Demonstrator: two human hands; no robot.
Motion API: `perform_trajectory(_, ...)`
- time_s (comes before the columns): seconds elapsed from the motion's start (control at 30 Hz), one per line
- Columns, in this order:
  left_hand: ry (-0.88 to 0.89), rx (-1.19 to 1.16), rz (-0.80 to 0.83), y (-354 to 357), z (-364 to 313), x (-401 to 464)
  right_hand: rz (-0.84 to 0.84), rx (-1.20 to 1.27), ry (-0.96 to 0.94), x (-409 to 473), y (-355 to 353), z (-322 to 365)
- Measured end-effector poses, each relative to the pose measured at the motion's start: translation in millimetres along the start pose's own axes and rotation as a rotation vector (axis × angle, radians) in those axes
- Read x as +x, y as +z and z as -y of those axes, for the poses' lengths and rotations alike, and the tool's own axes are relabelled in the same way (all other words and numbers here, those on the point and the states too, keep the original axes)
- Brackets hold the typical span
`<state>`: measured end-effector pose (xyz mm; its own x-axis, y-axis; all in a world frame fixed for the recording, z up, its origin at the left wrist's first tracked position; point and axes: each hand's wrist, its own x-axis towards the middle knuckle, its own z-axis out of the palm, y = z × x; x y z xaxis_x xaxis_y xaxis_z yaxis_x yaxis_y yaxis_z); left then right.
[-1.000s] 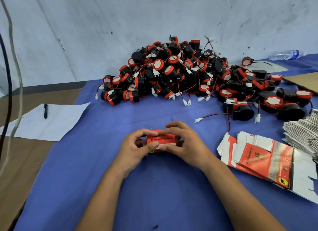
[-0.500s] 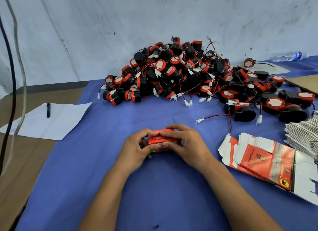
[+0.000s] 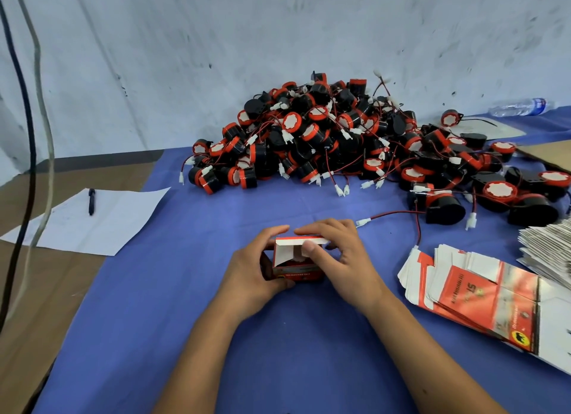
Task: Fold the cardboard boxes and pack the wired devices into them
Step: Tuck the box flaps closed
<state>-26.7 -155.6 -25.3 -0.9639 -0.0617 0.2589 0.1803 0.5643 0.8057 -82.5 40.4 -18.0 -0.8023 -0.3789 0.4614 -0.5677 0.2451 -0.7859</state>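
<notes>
Small red box held in both hands above the blue tabletop.

Left hand fingers curled round its left side; right hand thumb pressed on the white top flap. Wired devices piled behind; flat boxes stacked right.

On the counter, the box sits at centre between both hands. The device pile lies at twelve o'clock, flat cartons at three, paper with a pen at ten.
</notes>
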Motion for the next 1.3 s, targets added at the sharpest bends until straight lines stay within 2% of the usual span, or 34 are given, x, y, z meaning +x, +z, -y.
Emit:
perform_trajectory(0.1,-0.024,-0.085,0.013,1,3,1,0.042,0.113,0.048,-3,3,-1)
perform_trajectory(0.2,-0.036,-0.136,0.031,1,4,1,0.011,0.236,0.123,-5,4,-4)
perform_trajectory(0.33,-0.032,-0.218,0.046,0,3,1,-0.002,0.19,0.112,-6,1,-9)
perform_trajectory(0.53,-0.033,-0.403,-0.157,1,2,-1,0.018,0.105,0.044,-10,-2,-8)
perform_trajectory(0.83,0.163,0.076,-0.309,18,-11,-11,-0.012,0.109,0.093,-11,-4,-8)
perform_trajectory(1.03,0.177,0.281,-0.374,22,-18,-16,-0.083,0.073,0.074,-13,-3,-8)
perform_trajectory(1.2,0.172,0.286,-0.323,21,-21,-21,-0.109,0.113,0.125,-15,-4,-6)
perform_trajectory(1.3,0.187,0.35,-0.332,24,-19,-21,-0.116,-0.012,0.071,-17,-2,-5)
